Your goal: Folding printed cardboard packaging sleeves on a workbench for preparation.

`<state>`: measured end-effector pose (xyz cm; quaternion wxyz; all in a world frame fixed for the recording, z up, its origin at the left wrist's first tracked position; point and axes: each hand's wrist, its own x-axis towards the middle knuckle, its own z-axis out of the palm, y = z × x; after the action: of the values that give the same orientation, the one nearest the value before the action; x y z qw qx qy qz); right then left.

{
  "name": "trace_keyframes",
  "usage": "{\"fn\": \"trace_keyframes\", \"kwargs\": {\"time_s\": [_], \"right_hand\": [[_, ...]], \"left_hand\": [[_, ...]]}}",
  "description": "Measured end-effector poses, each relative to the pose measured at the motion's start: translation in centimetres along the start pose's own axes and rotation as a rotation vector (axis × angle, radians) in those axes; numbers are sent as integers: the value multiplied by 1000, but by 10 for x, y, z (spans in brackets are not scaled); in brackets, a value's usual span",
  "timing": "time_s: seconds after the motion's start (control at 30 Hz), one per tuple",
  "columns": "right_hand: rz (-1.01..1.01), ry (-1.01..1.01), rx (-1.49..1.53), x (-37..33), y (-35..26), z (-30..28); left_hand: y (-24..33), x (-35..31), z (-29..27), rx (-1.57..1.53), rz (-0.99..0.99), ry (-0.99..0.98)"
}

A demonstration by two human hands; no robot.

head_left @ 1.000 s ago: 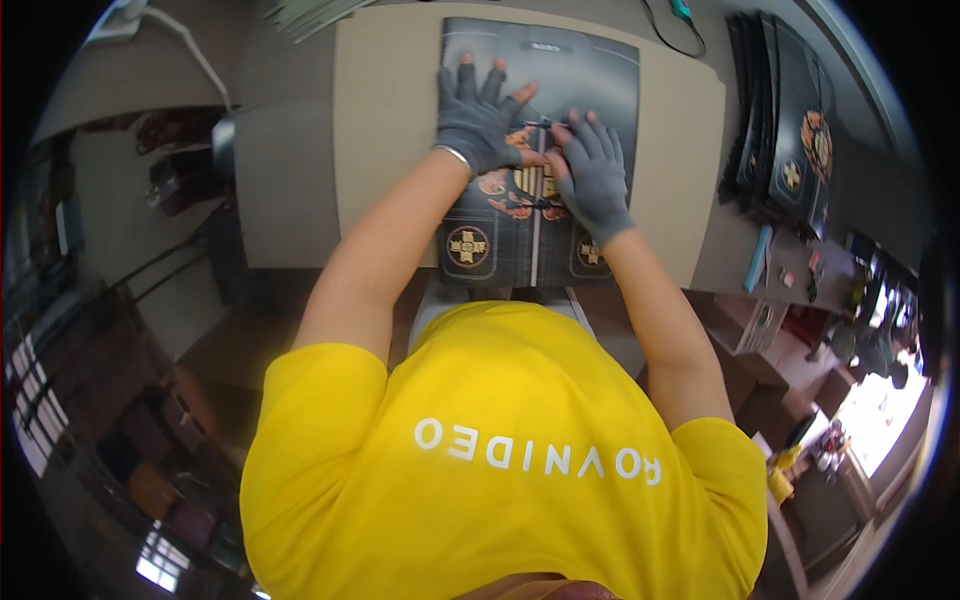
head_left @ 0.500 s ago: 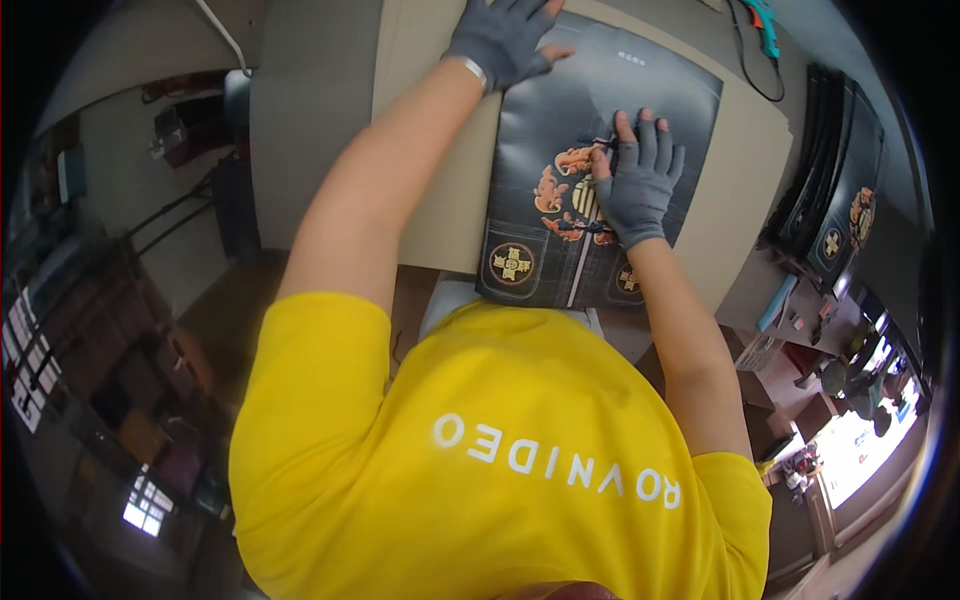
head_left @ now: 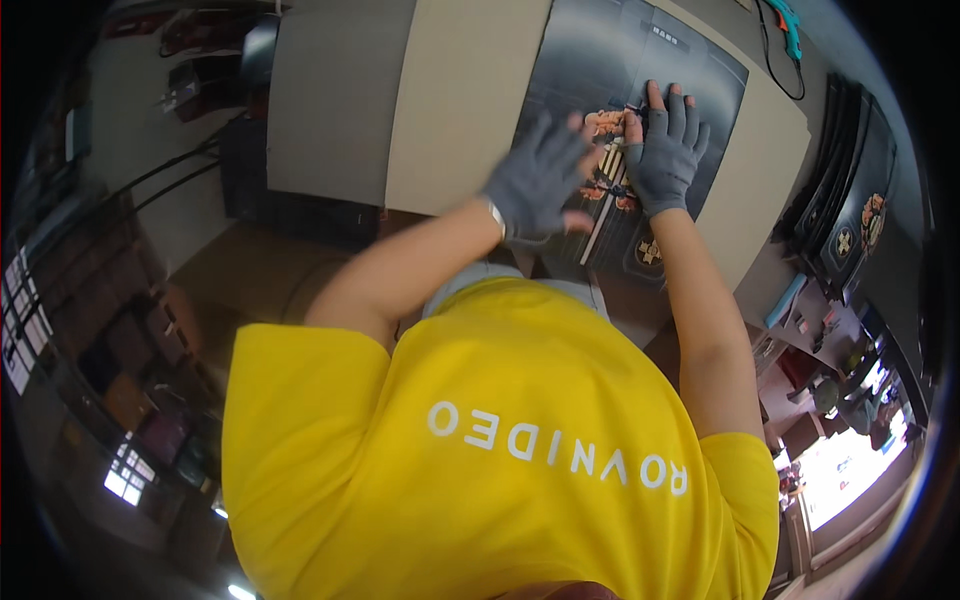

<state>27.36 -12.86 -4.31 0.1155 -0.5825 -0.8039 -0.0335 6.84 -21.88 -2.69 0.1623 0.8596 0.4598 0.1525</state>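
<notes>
A dark printed sheet (head_left: 600, 70) with orange and gold ornaments lies on the beige board of the table in front of me. My left hand (head_left: 542, 178), in a grey glove with bare fingertips, is over the sheet's left side. Its fingers are spread and smeared a little by motion; whether it touches the sheet I cannot tell. Flat on the sheet's right half rests my right hand (head_left: 668, 150), gloved the same way, fingers stretched out and holding nothing. Between the two hands part of the ornament shows, with a pale vertical strip below it.
A beige board (head_left: 455, 110) spreads under the sheet, beside a grey panel (head_left: 335, 100). On the right hangs or lies a stack of similar dark printed pieces (head_left: 850, 190). A teal tool with a black cord (head_left: 790, 35) lies at the far right.
My left hand has come down from the sheet's far upper left edge to its near left side. My right hand stays flat on the sheet. The whole view has shifted slightly.
</notes>
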Motion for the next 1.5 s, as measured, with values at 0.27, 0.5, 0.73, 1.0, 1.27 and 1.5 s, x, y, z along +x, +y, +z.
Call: {"fn": "trace_keyframes", "kwargs": {"time_s": [0.27,0.5,0.73,1.0,1.27,1.5], "right_hand": [[-528,5,307,-1,10,-12],[-823,-204,140,48,10,-85],[-322,-608,-144,17,93,-207],[570,-884,1093,-42,42,-104],[483,-860,976,-25,3,-53],[453,-742,1025,-36,-4,-47]], "left_hand": [[54,-54,7,38,-184,-48],[31,-46,4,113,-161,15],[29,-47,5,98,-186,46],[31,-49,15,95,-184,169],[37,-43,19,175,-167,103],[51,-39,13,209,-130,-130]]}}
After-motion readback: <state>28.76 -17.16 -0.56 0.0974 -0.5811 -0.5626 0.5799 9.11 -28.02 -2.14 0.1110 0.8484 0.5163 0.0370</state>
